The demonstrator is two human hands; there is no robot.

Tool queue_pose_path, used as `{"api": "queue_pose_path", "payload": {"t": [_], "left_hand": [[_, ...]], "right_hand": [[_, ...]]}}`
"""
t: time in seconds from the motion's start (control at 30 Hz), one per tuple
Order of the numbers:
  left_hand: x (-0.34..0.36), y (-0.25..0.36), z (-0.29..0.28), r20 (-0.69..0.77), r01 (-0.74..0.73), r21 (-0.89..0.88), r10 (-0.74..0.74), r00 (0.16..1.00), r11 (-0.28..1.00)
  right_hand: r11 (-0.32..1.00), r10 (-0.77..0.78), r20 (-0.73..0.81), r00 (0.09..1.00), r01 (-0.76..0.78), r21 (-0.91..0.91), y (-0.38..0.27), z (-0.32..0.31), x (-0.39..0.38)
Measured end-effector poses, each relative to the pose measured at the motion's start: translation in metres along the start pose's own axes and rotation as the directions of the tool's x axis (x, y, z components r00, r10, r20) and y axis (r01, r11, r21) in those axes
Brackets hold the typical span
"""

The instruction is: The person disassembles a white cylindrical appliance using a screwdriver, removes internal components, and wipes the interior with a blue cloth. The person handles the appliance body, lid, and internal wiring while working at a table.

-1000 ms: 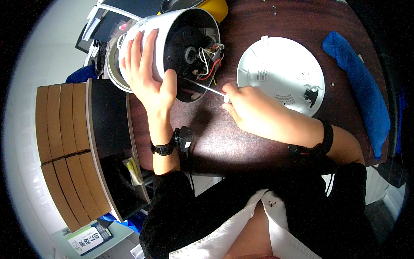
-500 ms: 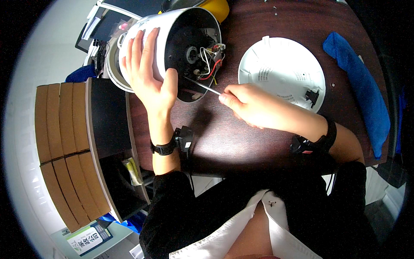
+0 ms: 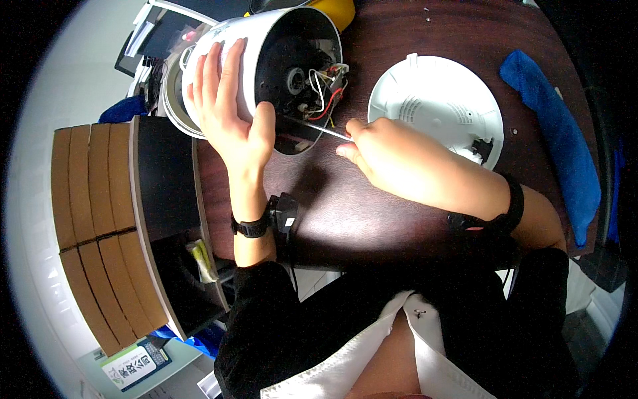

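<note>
A white rice cooker body [image 3: 229, 40] lies on its side, its open underside turned to the right. Inside it show a dark base and loose wires [image 3: 323, 93] in red, white and yellow. My left hand [image 3: 229, 120] rests flat on the white side wall, fingers stretched and spread, thumb at the rim. In my closed right hand [image 3: 379, 149] is a screwdriver [image 3: 325, 130]; its thin metal shaft reaches into the lower part of the opening. The handle is hidden by my fingers, and the tip is hard to make out against the dark base.
Right of the cooker, a round white bottom cover [image 3: 435, 100] lies on the dark wooden table [image 3: 345, 226], partly behind my right forearm. A blue cloth [image 3: 555, 139] lies at the right edge. A yellow object [image 3: 337, 13] stands behind the cooker. Brown boxes [image 3: 100, 193] fill the left.
My right hand has turned over and shifted slightly right, its knuckles now more on top. The screwdriver's shaft has moved slightly with it. The left hand stays on the cooker.
</note>
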State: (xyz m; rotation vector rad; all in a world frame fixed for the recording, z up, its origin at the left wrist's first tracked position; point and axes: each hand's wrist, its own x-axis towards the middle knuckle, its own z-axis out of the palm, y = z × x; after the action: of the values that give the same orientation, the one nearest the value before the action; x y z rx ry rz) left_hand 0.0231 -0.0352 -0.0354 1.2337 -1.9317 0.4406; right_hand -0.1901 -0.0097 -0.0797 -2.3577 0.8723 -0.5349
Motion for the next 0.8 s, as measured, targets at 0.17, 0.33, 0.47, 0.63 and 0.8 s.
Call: {"api": "queue_pose_path", "payload": {"t": [0.17, 0.33, 0.47, 0.63, 0.8], "left_hand": [[0.002, -0.001, 0.0, -0.004, -0.01, -0.004, 0.01, 1.0, 1.0], [0.0, 0.001, -0.001, -0.003, 0.017, -0.002, -0.017, 1.0, 1.0], [-0.001, 0.003, -0.002, 0.0, 0.025, -0.014, -0.025, 1.0, 1.0], [0.0, 0.001, -0.001, -0.003, 0.011, -0.024, -0.011, 1.0, 1.0], [0.002, 0.009, -0.005, 0.051, 0.005, 0.028, -0.007, 0.999, 1.0]], "right_hand": [[0.983, 0.012, -0.024, 1.0, -0.017, -0.183, -0.011, -0.001, -0.004], [0.986, 0.066, 0.015, 0.998, -0.067, 0.151, 0.002, 0.007, -0.002], [0.528, 0.268, 0.489, 0.83, -0.551, 0.646, 0.0, -0.003, 0.004], [0.412, 0.217, 0.513, 0.83, -0.554, 0.723, 0.003, -0.001, 0.003], [0.703, 0.227, 0.346, 0.91, -0.399, 0.589, 0.003, 0.002, 0.005]]}}
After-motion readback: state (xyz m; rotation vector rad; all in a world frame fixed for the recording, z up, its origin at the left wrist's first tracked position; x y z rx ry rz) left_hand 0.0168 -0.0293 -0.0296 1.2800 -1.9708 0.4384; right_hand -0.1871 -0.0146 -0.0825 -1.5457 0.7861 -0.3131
